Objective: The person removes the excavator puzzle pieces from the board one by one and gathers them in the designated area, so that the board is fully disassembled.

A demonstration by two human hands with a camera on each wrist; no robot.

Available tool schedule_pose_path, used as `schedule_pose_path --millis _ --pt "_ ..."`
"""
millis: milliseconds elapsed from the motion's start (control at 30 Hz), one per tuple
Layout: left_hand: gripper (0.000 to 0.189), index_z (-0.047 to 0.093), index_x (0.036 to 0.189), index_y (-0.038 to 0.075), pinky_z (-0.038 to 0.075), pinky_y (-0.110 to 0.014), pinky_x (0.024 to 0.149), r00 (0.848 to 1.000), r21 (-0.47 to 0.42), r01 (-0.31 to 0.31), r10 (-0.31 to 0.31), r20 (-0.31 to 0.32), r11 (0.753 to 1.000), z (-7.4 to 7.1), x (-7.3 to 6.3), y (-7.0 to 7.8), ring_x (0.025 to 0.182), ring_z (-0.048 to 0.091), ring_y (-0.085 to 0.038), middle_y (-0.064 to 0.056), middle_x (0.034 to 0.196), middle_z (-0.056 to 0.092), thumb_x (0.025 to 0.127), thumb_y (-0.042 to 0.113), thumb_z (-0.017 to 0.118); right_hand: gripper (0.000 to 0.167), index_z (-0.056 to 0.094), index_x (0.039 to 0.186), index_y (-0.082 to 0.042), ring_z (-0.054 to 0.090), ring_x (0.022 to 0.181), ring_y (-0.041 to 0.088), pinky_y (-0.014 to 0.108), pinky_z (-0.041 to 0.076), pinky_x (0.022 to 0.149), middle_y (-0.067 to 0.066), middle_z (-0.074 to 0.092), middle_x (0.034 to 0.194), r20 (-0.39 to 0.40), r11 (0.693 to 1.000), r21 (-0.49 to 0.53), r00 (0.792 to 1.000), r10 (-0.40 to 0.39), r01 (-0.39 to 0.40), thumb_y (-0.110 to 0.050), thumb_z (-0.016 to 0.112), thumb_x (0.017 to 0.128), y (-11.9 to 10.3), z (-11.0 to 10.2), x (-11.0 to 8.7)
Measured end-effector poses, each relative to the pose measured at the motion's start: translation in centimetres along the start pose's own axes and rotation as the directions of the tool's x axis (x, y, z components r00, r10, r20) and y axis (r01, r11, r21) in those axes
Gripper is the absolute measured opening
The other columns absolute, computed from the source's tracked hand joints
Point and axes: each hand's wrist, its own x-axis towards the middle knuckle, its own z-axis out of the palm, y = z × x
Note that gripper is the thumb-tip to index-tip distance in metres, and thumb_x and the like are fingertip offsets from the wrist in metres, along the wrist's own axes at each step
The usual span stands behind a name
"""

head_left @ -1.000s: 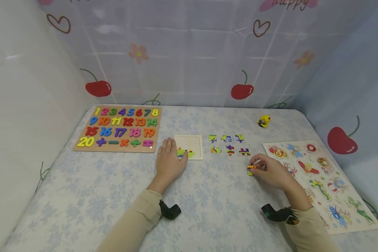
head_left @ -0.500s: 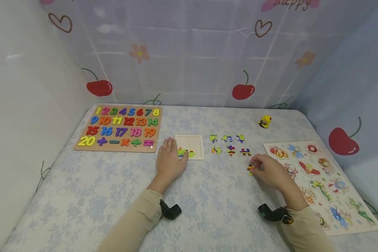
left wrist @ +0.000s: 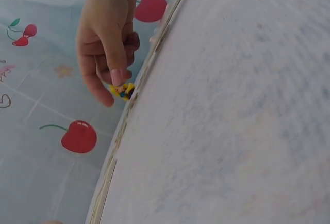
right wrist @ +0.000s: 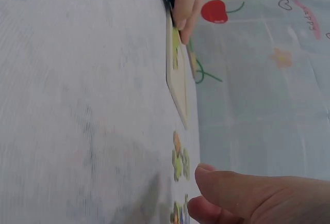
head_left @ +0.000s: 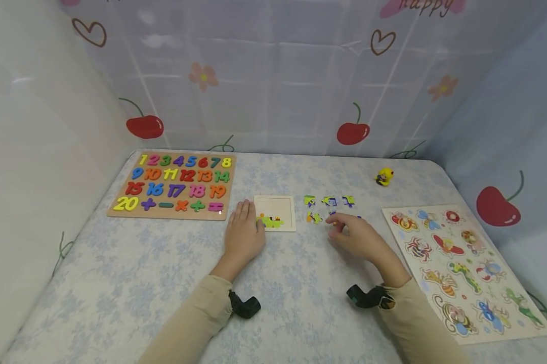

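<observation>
My left hand (head_left: 244, 232) lies with straight fingers at the left side of a small square wooden puzzle tray (head_left: 293, 212), its thumb close to the joined green puzzle pieces (head_left: 272, 222) along the tray's lower edge. Over the lower row of loose jigsaw pieces hovers my right hand (head_left: 357, 237), fingers bent. A gap shows between its thumb (right wrist: 227, 182) and forefinger in the right wrist view, with no piece visible there. Left of its fingertips lies a green and orange piece (head_left: 314, 218). The hand mostly hides two other lower-row pieces, and the spot where the previously pinched piece was.
Three pieces form the upper row, including a green and purple one (head_left: 330, 201). A number board (head_left: 173, 211) stands at the back left. An insect picture board (head_left: 432, 303) lies on the right, and a small yellow toy figure (head_left: 384, 177) sits behind it.
My right hand has moved left and slightly forward, from a puzzle piece it pinched near the insect board to above the lower row. My left thumb has drawn slightly back from the tray's pieces.
</observation>
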Motion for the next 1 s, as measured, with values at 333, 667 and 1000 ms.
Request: schedule_pose_path --millis 333,667,1000 --pt "0.06 0.025 0.157 0.003 0.008 -0.044 0.127 1.0 0.01 -0.015 0.015 -0.009 1.0 0.1 -0.2 -0.4 0.156 0.011 -0.026 -0.01 0.166 0.018 0.106 0.033 0.032 0.036 0.065 0.13 -0.013 0.051 0.078 0.016 0.031 0.044 0.07 0.001 0.062 0.093 -0.012 0.995 -0.016 0.995 -0.098 0.098 -0.022 0.066 0.095 -4.8 3.7 4.5" --pt "0.06 0.028 0.155 0.002 0.011 -0.045 0.127 0.999 0.027 -0.032 0.033 -0.032 0.999 0.1 -0.2 -0.4 0.155 0.014 -0.027 -0.011 0.165 0.022 0.105 0.033 0.034 0.028 0.071 0.12 -0.011 0.057 0.089 0.017 0.035 0.05 0.081 0.004 0.063 0.102 -0.042 0.977 -0.105 0.981 -0.188 0.183 -0.021 0.067 0.094 -7.0 6.4 6.7" --pt "0.06 0.03 0.155 0.001 0.011 -0.045 0.127 0.998 0.035 -0.038 0.04 -0.04 0.999 0.2 -0.2 -0.6 0.155 0.015 -0.027 -0.012 0.165 0.023 0.104 0.033 0.035 0.021 0.067 0.11 -0.01 0.056 0.09 0.018 0.036 0.05 0.083 0.004 0.061 0.103 -0.061 0.99 -0.028 0.988 -0.139 0.138 -0.023 0.07 0.093 -7.3 7.1 7.3"
